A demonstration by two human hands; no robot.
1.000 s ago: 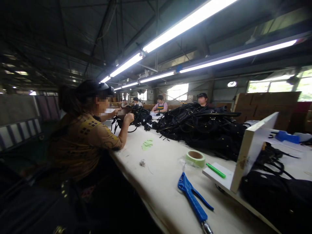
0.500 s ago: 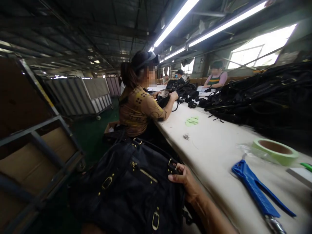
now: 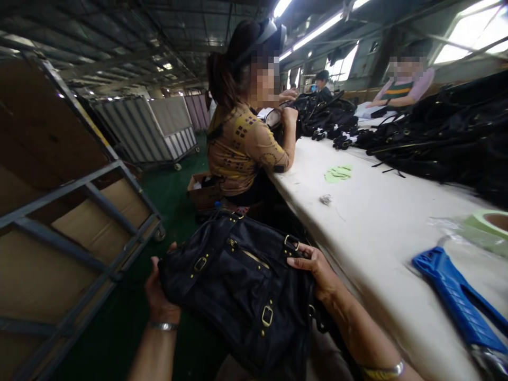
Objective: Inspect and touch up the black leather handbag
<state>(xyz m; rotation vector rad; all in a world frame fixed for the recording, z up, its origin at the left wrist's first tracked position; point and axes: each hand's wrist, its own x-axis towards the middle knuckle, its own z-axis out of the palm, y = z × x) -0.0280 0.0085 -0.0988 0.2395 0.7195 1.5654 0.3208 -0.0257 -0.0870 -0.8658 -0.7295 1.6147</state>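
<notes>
1. We sit beside a long white work table (image 3: 381, 233) that runs from the lower right toward the far end of the hall, under a dark roof and strip lights.
2. On our left stands a wheeled metal cart (image 3: 59, 193) loaded with flat brown cardboard (image 3: 51, 121), with a green floor (image 3: 127, 328) below it.
3. A large heap of black bags (image 3: 448, 137) lies on the table to the right.
4. Just ahead of us, a co-worker in a patterned brown top (image 3: 246, 148) sits at the table edge with both hands raised to something mostly hidden.
5. The black leather handbag (image 3: 238, 286) is in front of us, between our hands and below the table edge, tilted, showing brass buckles and a zipped pocket.
6. Our left hand (image 3: 161, 293) cups the bag's lower left side, fingers curled around it. Our right hand (image 3: 315, 270) lies spread over its upper right corner, beside a buckle, gripping without a pinch.
7. On the table lie a blue-handled tool (image 3: 452, 291) and, beyond it, a green tape roll (image 3: 490, 225), cut off by the frame's edge.
8. Nearer the co-worker lie green paper scraps (image 3: 338, 173) and a small crumpled scrap (image 3: 325, 199).
</notes>
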